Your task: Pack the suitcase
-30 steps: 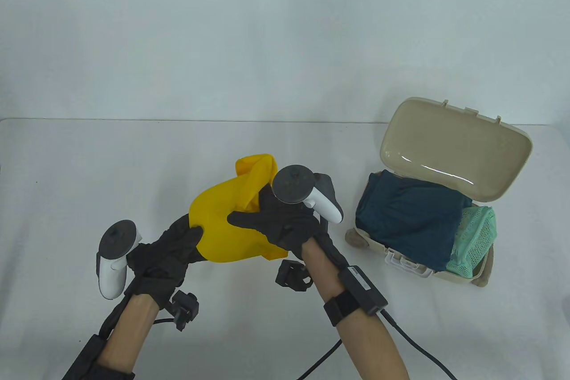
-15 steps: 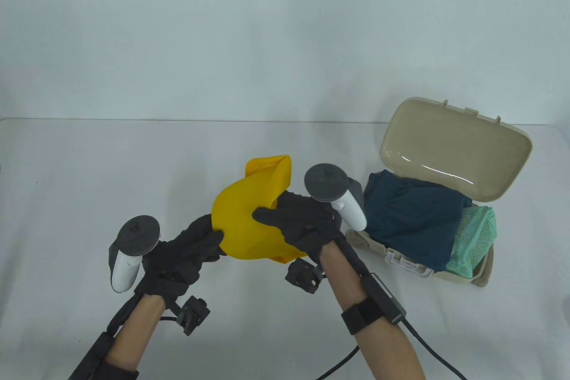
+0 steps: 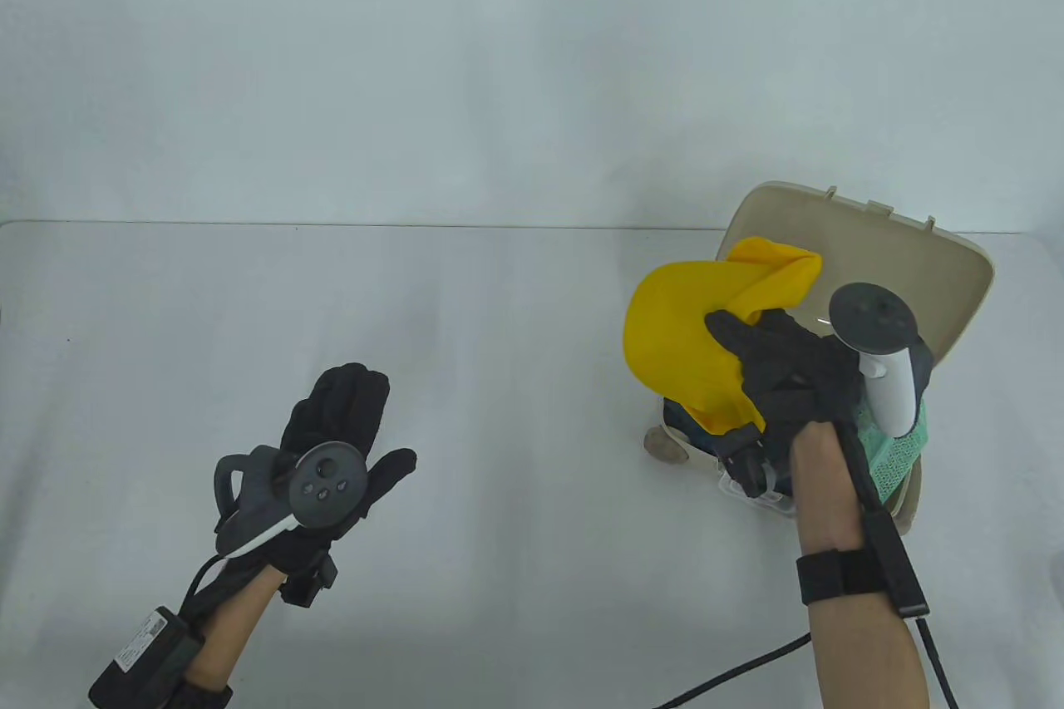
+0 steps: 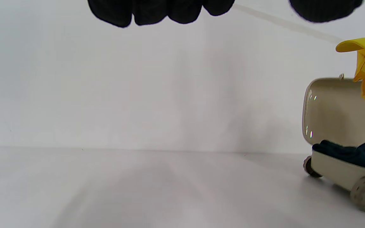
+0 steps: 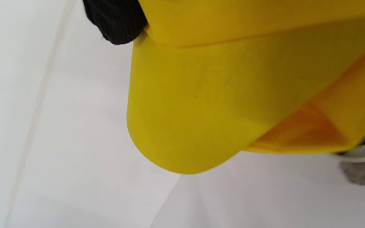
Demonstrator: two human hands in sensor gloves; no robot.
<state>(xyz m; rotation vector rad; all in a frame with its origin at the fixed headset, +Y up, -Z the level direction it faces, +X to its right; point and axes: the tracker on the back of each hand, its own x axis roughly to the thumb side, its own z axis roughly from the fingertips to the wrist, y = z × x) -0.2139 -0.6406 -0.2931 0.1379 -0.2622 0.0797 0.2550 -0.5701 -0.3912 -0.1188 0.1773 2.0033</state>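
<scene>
While the yellow cloth (image 3: 677, 335) is being carried above the open suitcase (image 3: 956, 289), it is being gripped by the right hand (image 3: 785, 376) alone, the fingers (image 3: 731, 327) being closed over its bunched middle. It is being held in the air over the near left part of the case, above the dark blue garment (image 4: 360, 153) and beside the green mesh item (image 3: 894, 455) already packed there. The left hand (image 3: 332, 443) is being kept open and flat, well apart on the table (image 3: 499, 327), with nothing being held.

The cloth is being judged light, soft and limp: folds are drooping below the grip and a loose corner is standing up toward the lid. No fragility or slip is being expected, though loose ends are likely to spill over the rim. A hold at the gathered centre is being favoured, so that the folds are being kept together while it is being lowered onto the blue garment.
</scene>
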